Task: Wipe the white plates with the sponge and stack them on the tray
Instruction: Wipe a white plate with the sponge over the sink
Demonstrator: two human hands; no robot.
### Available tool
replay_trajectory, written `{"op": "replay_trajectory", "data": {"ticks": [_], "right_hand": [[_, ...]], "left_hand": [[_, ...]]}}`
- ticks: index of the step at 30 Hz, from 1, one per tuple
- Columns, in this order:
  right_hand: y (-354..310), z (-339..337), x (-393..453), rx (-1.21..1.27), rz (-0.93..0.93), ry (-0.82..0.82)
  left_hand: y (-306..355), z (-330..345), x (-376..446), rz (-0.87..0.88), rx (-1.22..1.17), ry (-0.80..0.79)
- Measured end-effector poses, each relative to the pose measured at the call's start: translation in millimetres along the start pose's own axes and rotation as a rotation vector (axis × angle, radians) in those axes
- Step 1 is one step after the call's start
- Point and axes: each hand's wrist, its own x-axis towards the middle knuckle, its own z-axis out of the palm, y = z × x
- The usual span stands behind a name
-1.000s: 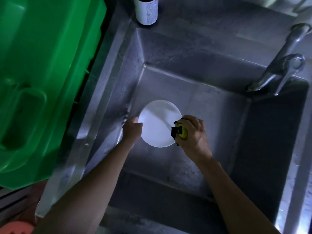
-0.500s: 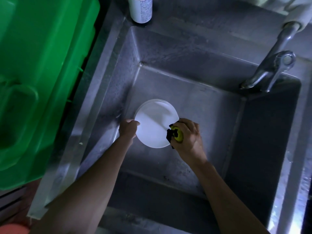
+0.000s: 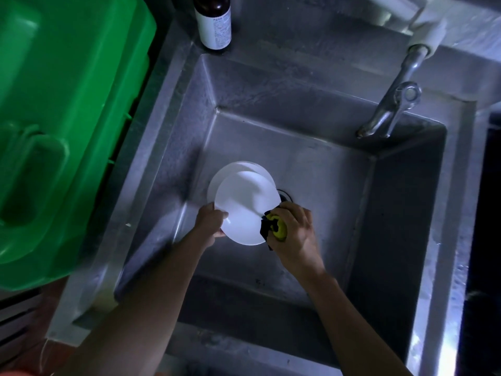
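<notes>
Person's bent over the sink (image 3: 311,158), both hands down in the basin. Left hand (image 3: 210,222) pinches the near-left rim of a white plate (image 3: 244,207), thumb on top, holding it tilted w/ another plate (image 3: 230,172) just behind it. Right hand (image 3: 294,232) is curled round a yellow & black sponge (image 3: 275,226), pressed to the plate's right edge, just near side of the drain (image 3: 284,196). Tap (image 3: 390,109) sticks out over the sink's far-right corner; bottle (image 3: 214,21) at far-left corner; green bin (image 3: 62,126) left of sink.

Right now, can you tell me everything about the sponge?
The sponge is yellow with a dark scrubbing side or cloth bunched against it. It looks soft and squashed. The right hand holds it, fingers curled around, pressing it against the right edge of the top white plate, above the metal sink.
</notes>
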Motion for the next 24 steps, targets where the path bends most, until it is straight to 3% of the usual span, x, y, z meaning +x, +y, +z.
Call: {"op": "replay_trajectory", "data": {"ticks": [5,17,24], "right_hand": [[-3,-13,-18,-0.005,-0.021,0.007],[-22,-68,-54,0.097,-0.084,0.116],[-33,-100,-69,0.078,-0.125,0.056]], "left_hand": [[-5,4,-22,0.009,-0.058,-0.115],[-8,8,-123,0.114,-0.143,-0.211],[0,26,-183,0.227,-0.228,-0.244]]}}
